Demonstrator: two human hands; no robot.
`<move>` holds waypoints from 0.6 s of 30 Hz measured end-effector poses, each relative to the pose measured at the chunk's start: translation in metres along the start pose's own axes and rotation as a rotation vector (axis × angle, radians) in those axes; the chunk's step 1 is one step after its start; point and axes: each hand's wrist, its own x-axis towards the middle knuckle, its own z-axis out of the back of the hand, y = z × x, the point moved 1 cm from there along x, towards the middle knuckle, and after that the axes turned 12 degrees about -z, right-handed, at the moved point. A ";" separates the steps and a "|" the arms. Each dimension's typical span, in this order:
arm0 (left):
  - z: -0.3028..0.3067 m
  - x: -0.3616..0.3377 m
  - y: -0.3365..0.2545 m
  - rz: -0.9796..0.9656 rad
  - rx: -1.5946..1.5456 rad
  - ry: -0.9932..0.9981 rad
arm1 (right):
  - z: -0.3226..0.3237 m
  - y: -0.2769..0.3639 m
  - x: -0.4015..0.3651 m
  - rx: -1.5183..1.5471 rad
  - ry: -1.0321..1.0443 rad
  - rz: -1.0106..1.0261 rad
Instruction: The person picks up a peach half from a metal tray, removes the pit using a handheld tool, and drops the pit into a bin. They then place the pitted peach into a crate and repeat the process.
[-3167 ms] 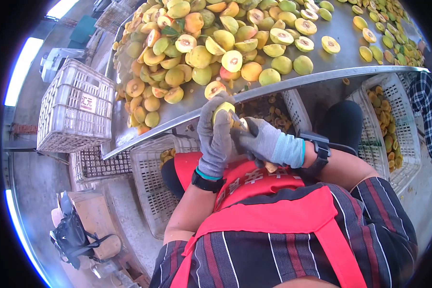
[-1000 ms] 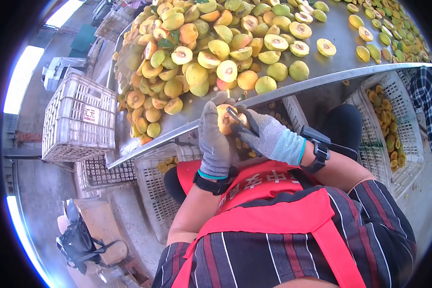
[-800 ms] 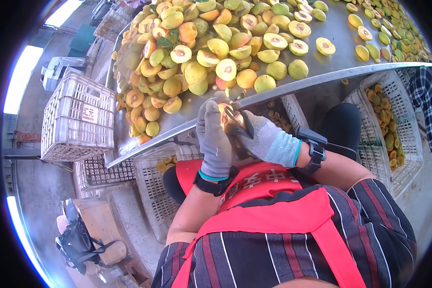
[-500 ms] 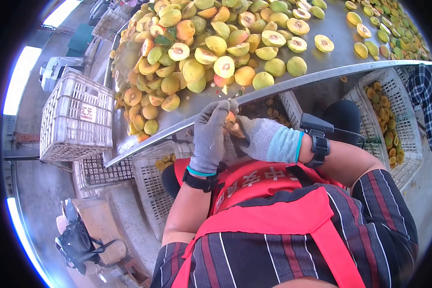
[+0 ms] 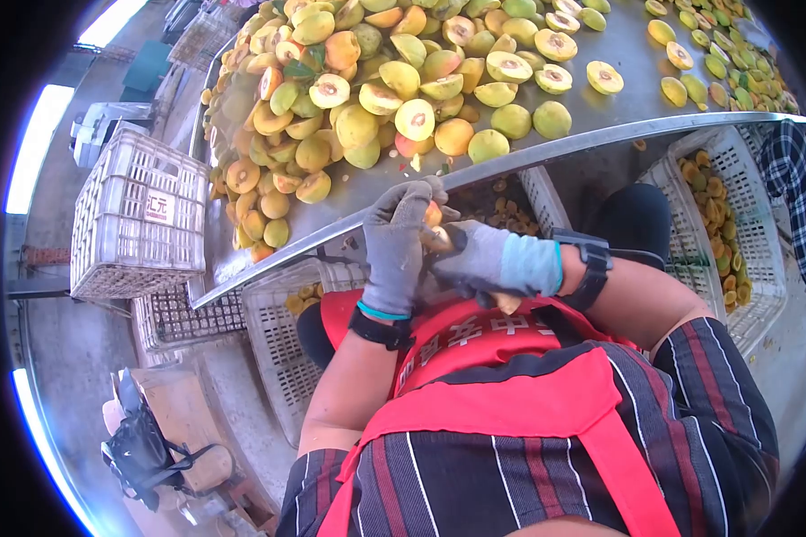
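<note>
Near the table's front edge, my gloved left hand (image 5: 396, 246) has its fingers closed round a small orange-yellow peach piece (image 5: 433, 215), mostly covered by the glove. My right hand (image 5: 485, 259), also gloved, is closed close beside it, its fingertips by the fruit. A pale tan piece (image 5: 437, 238) shows between the two hands. Below the right hand a tan, blunt-ended object (image 5: 508, 302) sticks out; its kind cannot be made out. Beyond both hands lies a big heap of halved yellow-green peaches (image 5: 358, 125), some with the cut face up.
The metal table (image 5: 591, 116) has a raised rim. More peach halves (image 5: 730, 63) lie at its far right. White crates with fruit stand below, one at right (image 5: 761, 215) and one at left (image 5: 282, 358). Another white crate (image 5: 139, 215) stands left of the table.
My right hand has turned and dropped slightly, and the tan object now shows beneath it. The brownish piece between the hands is more covered. My left hand stays close to its place.
</note>
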 end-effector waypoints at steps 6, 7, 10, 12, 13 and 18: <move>-0.003 -0.003 -0.004 0.175 -0.136 0.086 | 0.016 -0.019 0.002 0.163 0.301 0.320; -0.004 -0.004 -0.004 0.172 -0.177 0.079 | 0.015 -0.018 -0.001 0.346 0.370 0.179; -0.015 -0.005 -0.010 0.152 -0.258 0.022 | 0.012 -0.023 0.006 0.678 0.562 0.008; -0.019 -0.002 -0.008 0.185 -0.311 -0.043 | 0.010 -0.025 0.006 0.891 0.741 0.041; -0.021 -0.001 -0.009 0.218 -0.364 -0.108 | 0.010 -0.021 0.001 0.872 0.701 0.086; -0.026 0.000 -0.010 0.222 -0.353 -0.126 | 0.012 -0.028 0.006 0.857 0.654 0.101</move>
